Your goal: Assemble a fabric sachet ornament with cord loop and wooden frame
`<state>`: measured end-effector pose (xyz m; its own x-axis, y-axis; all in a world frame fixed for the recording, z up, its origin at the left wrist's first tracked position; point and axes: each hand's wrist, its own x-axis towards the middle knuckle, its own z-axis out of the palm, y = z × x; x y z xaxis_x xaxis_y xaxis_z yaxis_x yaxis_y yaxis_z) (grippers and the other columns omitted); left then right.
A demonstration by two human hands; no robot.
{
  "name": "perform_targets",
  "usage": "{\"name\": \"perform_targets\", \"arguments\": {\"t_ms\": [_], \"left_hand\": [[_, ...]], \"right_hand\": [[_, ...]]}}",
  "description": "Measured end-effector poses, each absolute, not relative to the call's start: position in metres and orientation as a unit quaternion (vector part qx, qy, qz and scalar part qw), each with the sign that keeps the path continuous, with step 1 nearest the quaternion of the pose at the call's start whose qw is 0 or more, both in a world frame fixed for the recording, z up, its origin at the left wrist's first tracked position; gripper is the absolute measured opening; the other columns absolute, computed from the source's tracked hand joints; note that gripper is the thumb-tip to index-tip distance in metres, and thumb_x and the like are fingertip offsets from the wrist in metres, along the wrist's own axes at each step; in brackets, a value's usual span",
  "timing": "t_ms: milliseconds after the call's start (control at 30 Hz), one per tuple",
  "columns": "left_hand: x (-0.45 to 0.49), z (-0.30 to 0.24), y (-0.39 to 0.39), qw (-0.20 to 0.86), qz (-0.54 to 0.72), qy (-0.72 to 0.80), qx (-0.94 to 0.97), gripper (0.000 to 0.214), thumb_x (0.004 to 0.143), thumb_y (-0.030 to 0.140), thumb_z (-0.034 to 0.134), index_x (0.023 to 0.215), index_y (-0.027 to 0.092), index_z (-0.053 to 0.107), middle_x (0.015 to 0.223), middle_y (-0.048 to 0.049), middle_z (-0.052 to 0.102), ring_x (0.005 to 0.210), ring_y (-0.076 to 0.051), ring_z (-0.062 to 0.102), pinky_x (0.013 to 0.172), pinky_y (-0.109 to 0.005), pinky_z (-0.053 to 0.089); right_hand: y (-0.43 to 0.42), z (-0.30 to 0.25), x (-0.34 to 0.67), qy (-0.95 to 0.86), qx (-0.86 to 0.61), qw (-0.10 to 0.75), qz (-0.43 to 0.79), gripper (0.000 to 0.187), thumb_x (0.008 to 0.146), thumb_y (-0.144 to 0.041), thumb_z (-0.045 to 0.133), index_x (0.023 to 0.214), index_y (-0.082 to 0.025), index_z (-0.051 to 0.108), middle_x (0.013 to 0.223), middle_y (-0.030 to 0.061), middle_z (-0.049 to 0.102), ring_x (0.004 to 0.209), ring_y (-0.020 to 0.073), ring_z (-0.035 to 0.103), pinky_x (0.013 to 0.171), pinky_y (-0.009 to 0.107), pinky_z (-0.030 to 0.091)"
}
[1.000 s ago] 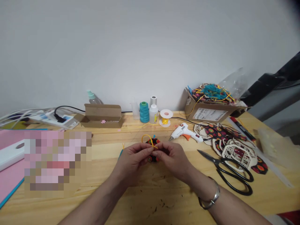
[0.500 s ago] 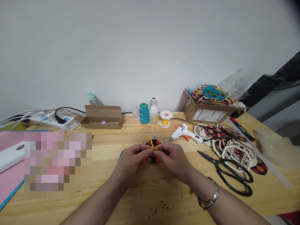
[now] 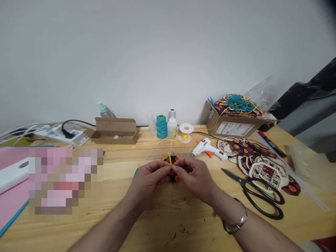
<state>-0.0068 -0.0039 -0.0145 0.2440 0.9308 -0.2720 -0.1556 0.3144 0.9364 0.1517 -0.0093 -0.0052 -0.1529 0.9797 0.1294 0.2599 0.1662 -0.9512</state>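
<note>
My left hand [image 3: 151,176] and my right hand [image 3: 193,176] meet near the middle of the table, both closed in a pinch on a yellow cord [image 3: 166,154]. The cord rises in a small loop above my fingertips. Just under them is a dark patterned fabric piece [image 3: 172,177] with red, orange and green motifs, partly covered by my fingers. Whether the cord is joined to the fabric I cannot tell. A bit of teal thread and a yellow cord end [image 3: 138,163] show beside my left hand.
Black-handled scissors [image 3: 258,190] lie right of my hands, near a white glue gun [image 3: 208,148] and several cut-out wooden pieces [image 3: 270,173]. Behind stand a teal thread cone [image 3: 161,126], a yellow cord spool [image 3: 186,133], a white bottle [image 3: 172,128] and a filled cardboard box [image 3: 233,127].
Both hands keep nearly the same place. My fingertips have shifted slightly at the yellow cord, and the cord end that stuck out to the right is less visible.
</note>
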Motion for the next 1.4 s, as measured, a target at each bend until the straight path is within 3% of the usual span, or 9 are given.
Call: {"name": "perform_targets", "arguments": {"t_ms": [267, 500, 767, 1100, 1400], "left_hand": [[-0.006, -0.009, -0.005, 0.636, 0.405, 0.482, 0.445, 0.015, 0.072, 0.029, 0.068, 0.070, 0.015, 0.069, 0.055, 0.0028, 0.052, 0.051, -0.006, 0.036, 0.047, -0.019, 0.026], [-0.002, -0.006, -0.006, 0.645, 0.420, 0.489, 0.411, 0.014, 0.067, 0.027, 0.071, 0.072, 0.014, 0.071, 0.059, 0.0009, 0.060, 0.053, -0.007, 0.042, 0.050, -0.018, 0.030], [-0.001, -0.003, -0.006, 0.648, 0.411, 0.499, 0.403, 0.017, 0.065, 0.029, 0.072, 0.070, 0.013, 0.071, 0.050, 0.0036, 0.053, 0.047, -0.005, 0.036, 0.045, -0.018, 0.024], [-0.004, -0.012, -0.006, 0.683, 0.430, 0.451, 0.381, 0.017, 0.068, 0.025, 0.072, 0.080, 0.012, 0.073, 0.060, -0.0003, 0.059, 0.052, -0.006, 0.040, 0.049, -0.017, 0.029], [-0.001, -0.007, -0.004, 0.704, 0.453, 0.434, 0.333, 0.015, 0.065, 0.025, 0.075, 0.070, 0.012, 0.071, 0.051, 0.0029, 0.054, 0.046, -0.004, 0.038, 0.044, -0.016, 0.026]], "right_hand": [[-0.012, -0.005, 0.152, -0.657, -0.492, 0.457, 0.344, 0.009, 0.078, -0.019, 0.058, 0.072, -0.016, 0.063, 0.065, 0.0005, 0.061, 0.060, 0.0111, 0.054, 0.056, 0.022, 0.043], [-0.017, -0.008, 0.150, -0.767, -0.424, 0.452, 0.165, 0.012, 0.083, -0.013, 0.051, 0.078, -0.015, 0.061, 0.075, 0.0046, 0.063, 0.071, 0.0136, 0.057, 0.064, 0.025, 0.045], [-0.016, -0.009, 0.153, -0.839, -0.361, 0.406, -0.041, 0.014, 0.084, -0.008, 0.049, 0.086, -0.011, 0.062, 0.074, 0.0084, 0.064, 0.070, 0.0171, 0.057, 0.063, 0.029, 0.045], [-0.015, -0.007, 0.160, -0.867, -0.345, 0.342, -0.111, 0.017, 0.086, -0.011, 0.047, 0.092, -0.008, 0.063, 0.076, 0.0087, 0.063, 0.070, 0.0186, 0.053, 0.060, 0.032, 0.041], [-0.020, 0.005, 0.159, -0.874, -0.321, 0.298, -0.210, 0.026, 0.088, -0.011, 0.040, 0.095, -0.006, 0.064, 0.071, 0.0094, 0.061, 0.067, 0.0194, 0.051, 0.054, 0.032, 0.035]]}}
